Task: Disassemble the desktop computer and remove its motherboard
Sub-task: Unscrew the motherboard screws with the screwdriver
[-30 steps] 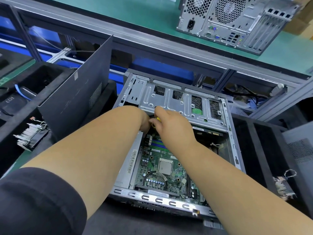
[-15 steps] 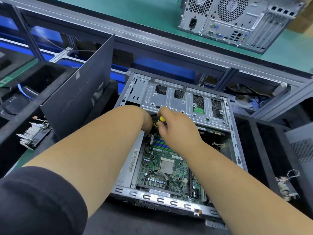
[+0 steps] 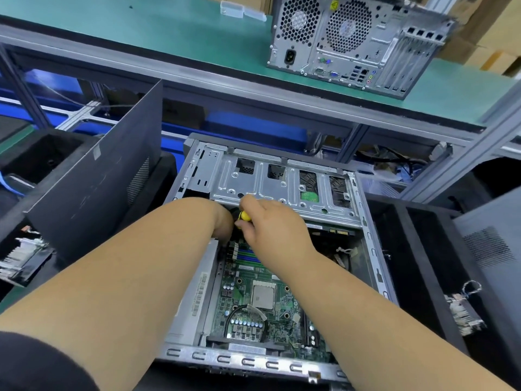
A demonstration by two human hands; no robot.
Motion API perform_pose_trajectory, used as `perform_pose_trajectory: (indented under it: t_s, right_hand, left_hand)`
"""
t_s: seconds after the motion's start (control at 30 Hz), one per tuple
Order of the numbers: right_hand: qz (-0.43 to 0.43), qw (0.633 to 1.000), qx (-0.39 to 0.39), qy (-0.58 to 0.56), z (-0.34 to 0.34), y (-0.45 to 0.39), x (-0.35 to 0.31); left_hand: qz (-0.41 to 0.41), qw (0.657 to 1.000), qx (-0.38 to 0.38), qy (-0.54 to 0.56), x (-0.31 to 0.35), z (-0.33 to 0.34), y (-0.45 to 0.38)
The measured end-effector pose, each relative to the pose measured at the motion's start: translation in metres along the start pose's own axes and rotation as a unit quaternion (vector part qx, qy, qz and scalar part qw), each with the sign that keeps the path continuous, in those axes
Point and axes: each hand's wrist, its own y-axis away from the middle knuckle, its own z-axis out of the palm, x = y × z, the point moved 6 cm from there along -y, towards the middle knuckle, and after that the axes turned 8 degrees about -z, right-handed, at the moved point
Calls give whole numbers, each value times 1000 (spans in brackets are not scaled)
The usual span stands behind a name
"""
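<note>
Green shelving behind, the right hand (image 3: 275, 225) has crept along the open case (image 3: 284, 190), fingers curled round a yellow-handled screwdriver (image 3: 244, 216) just above the motherboard (image 3: 259, 300), left hand (image 3: 224, 221) alongside with its grip hidden, so unscrewing continues.

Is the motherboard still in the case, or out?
In. The green motherboard lies flat inside the open case, framed by its metal walls.

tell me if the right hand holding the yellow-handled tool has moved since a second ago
No, hardly at all. The right hand still grips the yellow-handled tool at the near edge of the silver drive cage, beside the left hand.
</note>
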Motion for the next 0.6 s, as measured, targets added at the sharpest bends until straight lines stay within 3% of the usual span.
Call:
perform_pose_trajectory:
  t_s: [0.3,0.43,0.6]
  right_hand:
    - [4,1000,11,-12,1,0,-1]
    - [17,1000,9,5,3,2,1]
    - [13,999,-4,39,4,3,-1]
  left_hand:
    - [3,1000,13,23,-2,0,1]
    - [5,1000,-7,-5,4,2,2]
    - [35,999,20,-28,7,2,-1]
